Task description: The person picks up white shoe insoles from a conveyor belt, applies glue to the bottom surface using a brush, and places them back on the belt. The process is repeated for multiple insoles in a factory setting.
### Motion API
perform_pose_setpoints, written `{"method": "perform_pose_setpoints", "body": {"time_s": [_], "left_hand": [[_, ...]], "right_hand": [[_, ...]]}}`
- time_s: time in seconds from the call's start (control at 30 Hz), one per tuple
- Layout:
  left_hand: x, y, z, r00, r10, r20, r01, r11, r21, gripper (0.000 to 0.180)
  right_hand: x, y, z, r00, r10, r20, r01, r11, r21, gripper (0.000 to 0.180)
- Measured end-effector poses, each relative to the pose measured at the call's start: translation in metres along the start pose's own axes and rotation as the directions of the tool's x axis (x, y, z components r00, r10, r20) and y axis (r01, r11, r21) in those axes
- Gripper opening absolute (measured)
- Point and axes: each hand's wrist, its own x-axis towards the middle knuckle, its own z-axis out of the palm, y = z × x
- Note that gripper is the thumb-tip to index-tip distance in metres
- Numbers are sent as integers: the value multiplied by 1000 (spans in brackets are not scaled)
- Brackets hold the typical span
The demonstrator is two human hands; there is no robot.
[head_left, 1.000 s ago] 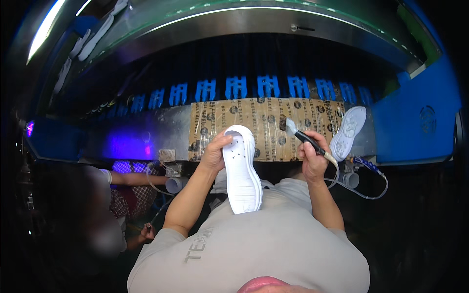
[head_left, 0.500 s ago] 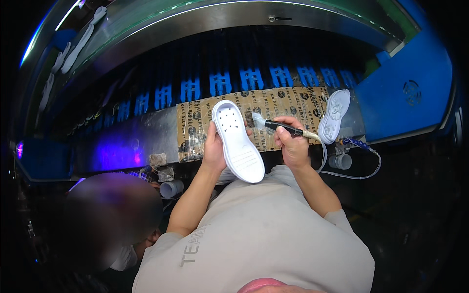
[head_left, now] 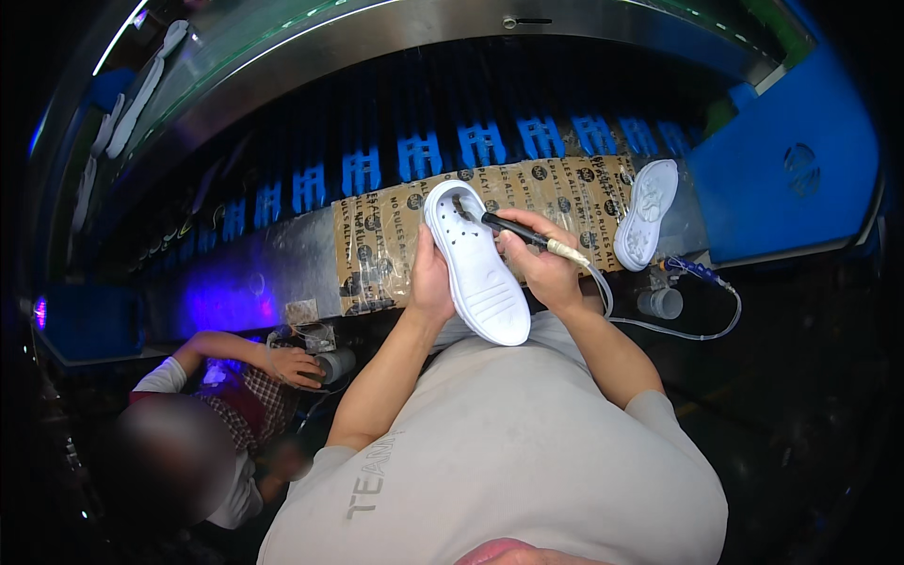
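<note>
I see my left hand clamped on the edge of a white shoe sole, held before my chest, its long axis running from lower right up to upper left. My right hand pinches a black pen tool against its far end. Beyond lies brown printed tape; a second white sole rests there.

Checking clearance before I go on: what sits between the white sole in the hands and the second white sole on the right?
In the head view, the right hand with its black pen-like tool sits between the held sole and the second sole; behind them, printed brown paper.
</note>
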Motion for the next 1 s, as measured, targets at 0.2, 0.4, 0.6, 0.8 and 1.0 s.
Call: {"method": "perform_pose_setpoints", "body": {"time_s": [0.2,0.4,0.6,0.8,1.0], "left_hand": [[8,-5,2,998,-4,-71,4,1000,1,67],[14,11,-4,998,0,61,0,1000,-5,74],[14,24,9,983,44,177,-21,991,-132,74],[25,32,17,992,71,99,-54,984,-168,77],[34,50,27,979,141,149,-127,987,-102,78]], "right_hand": [[-3,-11,-7,977,-35,212,49,997,-61,34],[6,-17,-14,989,-17,147,25,998,-59,31],[4,-25,-23,922,-53,384,16,995,98,32],[7,-31,-23,837,-225,499,300,951,-73,34],[8,-35,-25,861,-265,435,363,918,-160,34]]}}
